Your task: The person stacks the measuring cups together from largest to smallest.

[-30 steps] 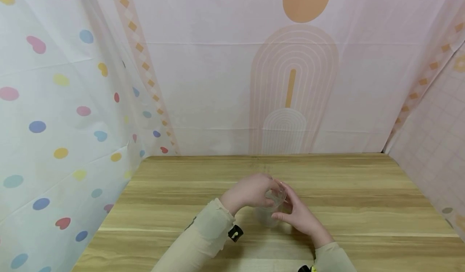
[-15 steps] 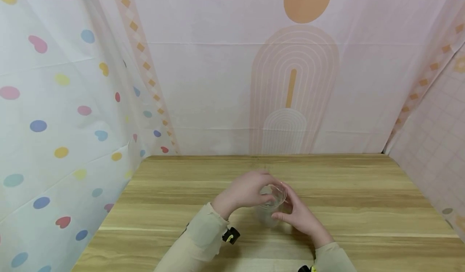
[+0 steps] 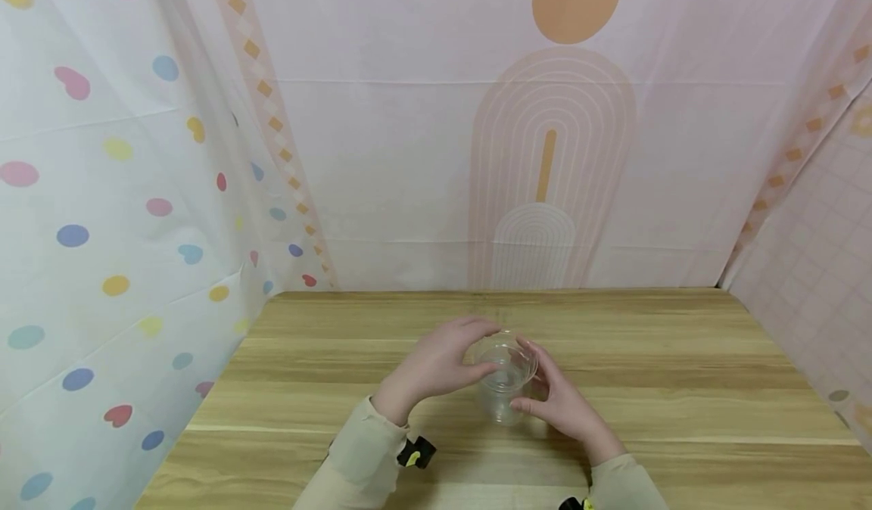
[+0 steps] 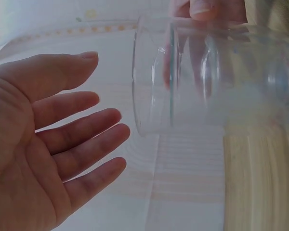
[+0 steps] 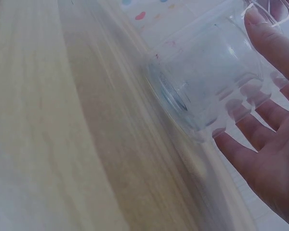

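Observation:
A clear, see-through jar (image 3: 502,408) stands upright on the wooden table, with a wide rim band around its top. My right hand (image 3: 564,402) holds its right side, thumb in front and fingers curled behind, as the right wrist view shows with the hand (image 5: 274,127) against the jar wall (image 5: 197,67). At the jar's upper left is my left hand (image 3: 436,362), thumb and fingers spread. In the left wrist view that hand (image 4: 53,139) holds nothing, and a gap separates its fingertips from the rim (image 4: 151,82). Nothing can be made out inside the jar.
The light wooden table (image 3: 354,321) reaches back to a pale cloth backdrop (image 3: 388,154) with printed arches. A dotted cloth (image 3: 136,177) hangs at the left, and a checked cloth (image 3: 811,268) at the right. Each wrist carries a small black camera (image 3: 417,452).
My left hand has moved left from over the jar's mouth and its fingers have spread away from the rim. The right hand and the jar have stayed in place.

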{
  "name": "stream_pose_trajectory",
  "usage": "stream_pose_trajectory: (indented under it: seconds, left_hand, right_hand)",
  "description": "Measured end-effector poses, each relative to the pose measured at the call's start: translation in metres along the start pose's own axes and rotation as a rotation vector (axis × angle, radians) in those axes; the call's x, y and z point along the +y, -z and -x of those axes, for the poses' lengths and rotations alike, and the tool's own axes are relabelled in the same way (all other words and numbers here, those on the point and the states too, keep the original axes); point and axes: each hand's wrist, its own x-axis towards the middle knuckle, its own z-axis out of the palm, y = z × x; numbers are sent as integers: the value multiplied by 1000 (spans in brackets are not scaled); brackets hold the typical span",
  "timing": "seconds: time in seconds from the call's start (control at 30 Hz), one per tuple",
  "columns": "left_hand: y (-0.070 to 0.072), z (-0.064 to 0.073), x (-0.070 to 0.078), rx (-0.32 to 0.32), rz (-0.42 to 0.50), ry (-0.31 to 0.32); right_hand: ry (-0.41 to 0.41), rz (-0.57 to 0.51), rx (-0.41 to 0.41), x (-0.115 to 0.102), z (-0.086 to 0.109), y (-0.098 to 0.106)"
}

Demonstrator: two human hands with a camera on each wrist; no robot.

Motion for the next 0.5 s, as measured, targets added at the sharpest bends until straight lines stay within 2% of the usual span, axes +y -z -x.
stream_pose_trajectory:
  seconds: [0.2,0.4,0.5]
  left_hand:
    - [-5,9,-10,66,62,23]
    - [-10,17,-18,84,83,86]
    - [-13,20,-21,102,82,91]
  right_hand:
    - [-6,16,6,-1,0,0]
    - [-22,40,12,-3,1,1]
    - [-38,39,16,-4,1,1]
